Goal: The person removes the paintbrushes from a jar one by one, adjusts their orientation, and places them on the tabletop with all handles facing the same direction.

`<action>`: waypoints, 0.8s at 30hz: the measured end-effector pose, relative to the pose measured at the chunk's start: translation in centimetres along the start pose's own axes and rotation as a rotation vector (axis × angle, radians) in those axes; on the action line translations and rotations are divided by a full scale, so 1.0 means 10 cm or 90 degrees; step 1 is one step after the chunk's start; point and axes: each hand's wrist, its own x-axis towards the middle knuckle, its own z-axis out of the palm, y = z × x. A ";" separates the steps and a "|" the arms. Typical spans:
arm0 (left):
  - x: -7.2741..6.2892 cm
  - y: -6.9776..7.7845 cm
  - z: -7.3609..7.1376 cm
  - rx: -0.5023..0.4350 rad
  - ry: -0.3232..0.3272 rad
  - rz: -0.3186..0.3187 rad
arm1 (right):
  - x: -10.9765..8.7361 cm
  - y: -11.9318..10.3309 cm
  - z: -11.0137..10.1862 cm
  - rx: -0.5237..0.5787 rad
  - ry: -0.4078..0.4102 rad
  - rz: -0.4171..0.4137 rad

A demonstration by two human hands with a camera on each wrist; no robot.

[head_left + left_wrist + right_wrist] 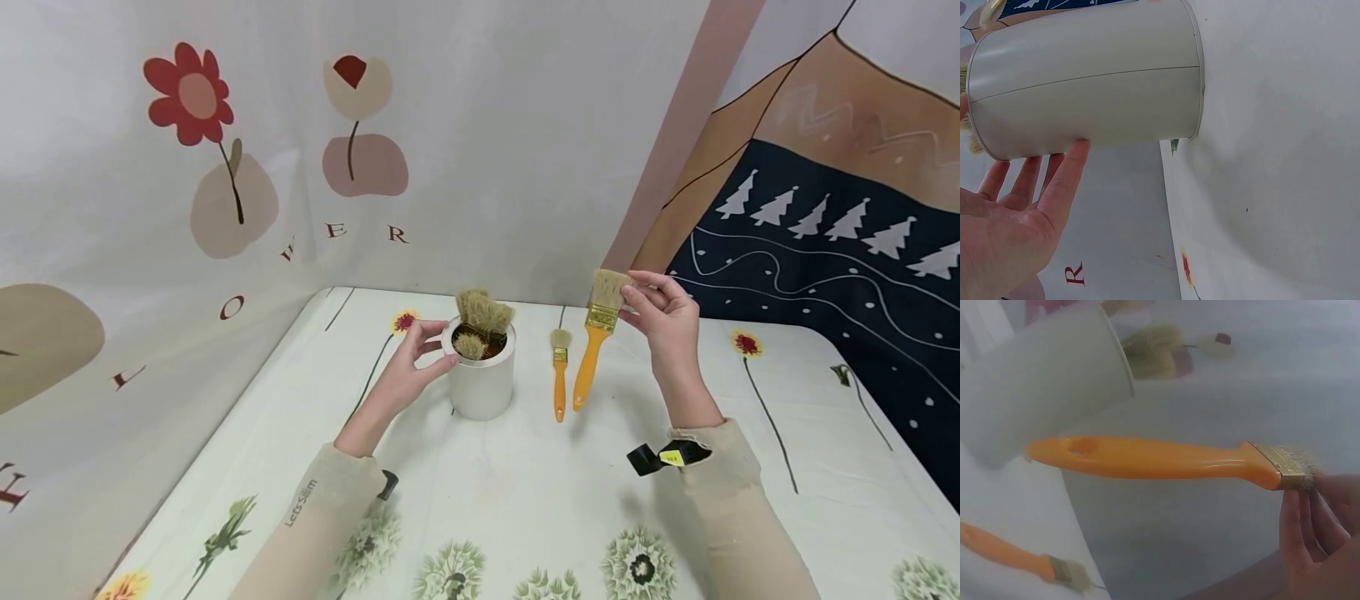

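Observation:
My left hand (pixel 408 371) holds a white cylindrical canister (pixel 481 390) near its rim, with fingertips along its side in the left wrist view. Several paintbrushes stand in the canister with their pale bristles (pixel 483 312) up and their handles hidden inside. To the right, my right hand (pixel 663 312) pinches a wide paintbrush (pixel 588 362) by its bristles. Its orange handle (pixel 1147 457) hangs downward in the head view, above the table. A smaller orange-handled paintbrush (pixel 560 392) lies on the table between the canister and the wide brush.
A white cloth (pixel 510 508) printed with flowers and dandelions covers the table. Behind it hangs a pale curtain (pixel 495 150) with flower and letter prints. Another cloth (pixel 825 242), dark with white trees, hangs at the right.

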 end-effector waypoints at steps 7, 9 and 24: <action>0.01 -0.01 0.00 -0.004 0.002 -0.005 | 0.11 0.17 -0.04 0.002 0.010 0.049; 0.01 -0.01 0.00 -0.001 0.001 -0.003 | 0.15 0.23 -0.05 -0.005 0.012 0.065; -0.01 0.02 0.00 0.004 -0.002 0.001 | 0.35 0.63 -0.15 -0.099 0.016 0.135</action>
